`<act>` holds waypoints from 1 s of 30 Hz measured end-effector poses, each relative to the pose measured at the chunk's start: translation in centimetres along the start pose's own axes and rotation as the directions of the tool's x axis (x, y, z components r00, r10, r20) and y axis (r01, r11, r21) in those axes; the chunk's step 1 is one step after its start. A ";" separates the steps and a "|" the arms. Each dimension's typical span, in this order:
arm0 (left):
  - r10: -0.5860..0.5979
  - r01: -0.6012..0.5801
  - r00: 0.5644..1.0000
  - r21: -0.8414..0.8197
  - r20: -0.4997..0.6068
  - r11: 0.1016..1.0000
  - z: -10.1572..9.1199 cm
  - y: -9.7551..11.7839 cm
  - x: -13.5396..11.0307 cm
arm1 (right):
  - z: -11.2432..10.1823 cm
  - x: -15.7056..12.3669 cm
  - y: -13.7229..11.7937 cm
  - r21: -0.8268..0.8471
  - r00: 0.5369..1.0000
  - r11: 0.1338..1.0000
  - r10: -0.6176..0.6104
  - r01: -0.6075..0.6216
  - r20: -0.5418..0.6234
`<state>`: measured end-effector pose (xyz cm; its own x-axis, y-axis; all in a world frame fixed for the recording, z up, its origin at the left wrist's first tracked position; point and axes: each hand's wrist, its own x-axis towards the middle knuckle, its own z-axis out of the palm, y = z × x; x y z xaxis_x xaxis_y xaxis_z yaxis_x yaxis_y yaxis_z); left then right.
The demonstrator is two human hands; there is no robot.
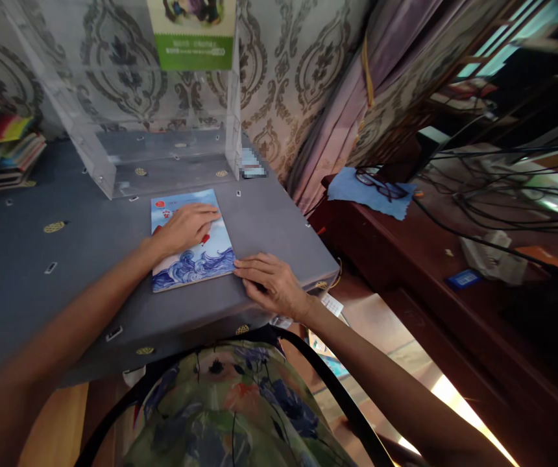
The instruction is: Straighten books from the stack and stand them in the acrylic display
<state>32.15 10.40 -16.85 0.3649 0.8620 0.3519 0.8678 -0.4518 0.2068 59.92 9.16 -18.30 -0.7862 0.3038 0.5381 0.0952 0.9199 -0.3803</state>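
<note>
A thin book [196, 263] with a light blue cover, red lettering and dark blue waves lies closed on the grey tablecloth. My left hand [189, 227] rests palm down across the upper half of the cover, fingers stretched to the right, hiding part of the title and picture. At the book's lower right corner, the fingertips of my right hand [272, 282] touch the edge. Its thumb stays apart from the fingers, over the cloth. Behind the book stands a clear acrylic rack [106, 175].
Stacked books [4, 155] sit at the far left of the table [128, 259]. A green-edged booklet [196, 55] hangs high in the rack. To the right, a brown desk [405, 259] holds a blue cloth [351, 191] with glasses [381, 186], and tangled cables [478, 185].
</note>
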 end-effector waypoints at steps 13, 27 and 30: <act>0.165 -0.156 0.983 -0.115 0.082 0.981 -0.8 8.7 -6.9 | 0.2 -0.2 0.0 0.027 0.998 1.000 -0.009 0.010 -0.055; 0.131 -0.136 0.985 0.036 0.116 0.990 -3.7 9.0 -12.9 | -0.1 0.2 -0.3 -0.003 1.000 1.000 0.022 -0.022 -0.011; 0.125 -0.129 0.989 0.054 0.075 0.990 -4.6 8.7 -14.4 | -0.2 0.2 -0.2 0.008 0.999 0.999 0.038 -0.038 0.007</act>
<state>32.86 -7.04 -15.89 0.4947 0.8134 0.3060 0.8303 -0.5464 0.1099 59.92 9.10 -17.98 -0.7861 0.3365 0.5184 0.1201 0.9060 -0.4060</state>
